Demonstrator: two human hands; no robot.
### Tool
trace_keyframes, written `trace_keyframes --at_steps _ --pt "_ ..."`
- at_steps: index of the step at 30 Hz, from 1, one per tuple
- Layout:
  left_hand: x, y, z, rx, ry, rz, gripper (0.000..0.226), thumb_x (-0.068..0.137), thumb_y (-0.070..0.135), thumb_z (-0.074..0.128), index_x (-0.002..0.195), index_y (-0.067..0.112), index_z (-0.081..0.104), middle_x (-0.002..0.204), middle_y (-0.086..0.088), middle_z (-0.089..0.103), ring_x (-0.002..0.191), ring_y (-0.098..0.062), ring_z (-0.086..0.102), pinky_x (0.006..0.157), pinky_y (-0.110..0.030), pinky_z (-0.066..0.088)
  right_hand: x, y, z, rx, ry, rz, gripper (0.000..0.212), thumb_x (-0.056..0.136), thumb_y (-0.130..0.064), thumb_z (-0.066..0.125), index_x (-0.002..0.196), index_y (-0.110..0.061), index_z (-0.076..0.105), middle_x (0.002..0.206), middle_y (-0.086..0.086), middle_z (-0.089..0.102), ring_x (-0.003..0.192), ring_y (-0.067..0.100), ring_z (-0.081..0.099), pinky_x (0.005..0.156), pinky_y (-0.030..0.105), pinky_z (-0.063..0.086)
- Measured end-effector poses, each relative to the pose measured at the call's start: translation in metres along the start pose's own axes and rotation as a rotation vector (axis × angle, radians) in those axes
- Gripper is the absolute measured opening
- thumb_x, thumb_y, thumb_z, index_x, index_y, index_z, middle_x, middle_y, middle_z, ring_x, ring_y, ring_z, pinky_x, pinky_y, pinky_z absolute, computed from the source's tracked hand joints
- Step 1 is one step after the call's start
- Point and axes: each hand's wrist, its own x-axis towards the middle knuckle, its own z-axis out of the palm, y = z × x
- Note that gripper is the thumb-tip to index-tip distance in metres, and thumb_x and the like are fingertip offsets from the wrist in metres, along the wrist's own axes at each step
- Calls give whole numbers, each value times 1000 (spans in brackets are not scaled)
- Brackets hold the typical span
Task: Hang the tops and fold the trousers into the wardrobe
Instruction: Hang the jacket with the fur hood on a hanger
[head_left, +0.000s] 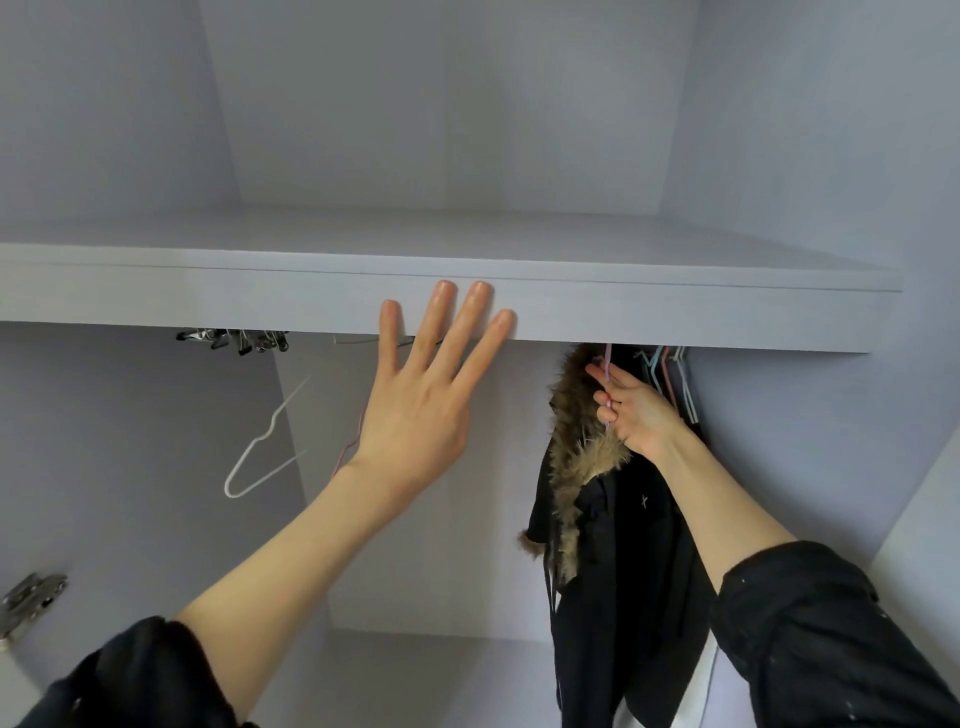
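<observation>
Pinching the jacket's (618, 545) hanger hook (607, 376), right hand (631, 410); left hand (415, 410) spread beside

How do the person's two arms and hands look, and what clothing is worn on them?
Both forearms are bare. The left sleeve and the right sleeve are of dark, almost black cloth, pushed up and bunched near the elbows, the right one with tiny pale specks. The left hand and the right hand show no gloves or rings.

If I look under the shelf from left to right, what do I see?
Metal clips → white hanger → left hand → furry black coat → right hand → bunch of hangers.
</observation>
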Motion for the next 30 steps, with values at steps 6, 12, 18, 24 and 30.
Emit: trace_keyframes --at_steps 6,12,18,24,30 --pt "-1 0 3 -4 3 -17 91 68 -7 45 150 15 12 155 -10 10 143 -38 6 110 -62 1 18 -20 -8 24 94 -42 38 98 7 31 130 -6 44 142 14 42 57 8 39 36 14 28" --pt "-2 3 6 -5 5 -51 92 68 -8 42 150 15 8 155 -11 9 143 -38 5 110 -62 0 32 -19 -18 -262 444 -75 42 97 3 36 137 -4 41 124 21 57 55 11 42 32 13 28" --pt "-6 7 1 -17 -63 -67 92 67 -7 45 150 14 10 155 -11 10 142 -38 6 110 -61 1 33 -13 -20 -612 669 -252 38 91 5 48 125 -9 58 125 17 60 99 26 61 80 35 54" --pt "-34 22 -12 -144 -193 -141 91 67 -7 57 147 10 18 156 -15 12 142 -37 8 111 -61 11 -8 -1 -11 -1046 472 -336 54 90 8 39 141 -7 41 144 15 42 132 30 40 106 32 34" --pt "-47 53 -23 -506 -410 -183 64 80 -4 54 141 6 38 152 -18 27 142 -35 20 112 -51 28 -84 19 -10 -1330 360 -516 41 95 -1 41 136 -1 45 144 17 40 134 28 36 109 26 25"
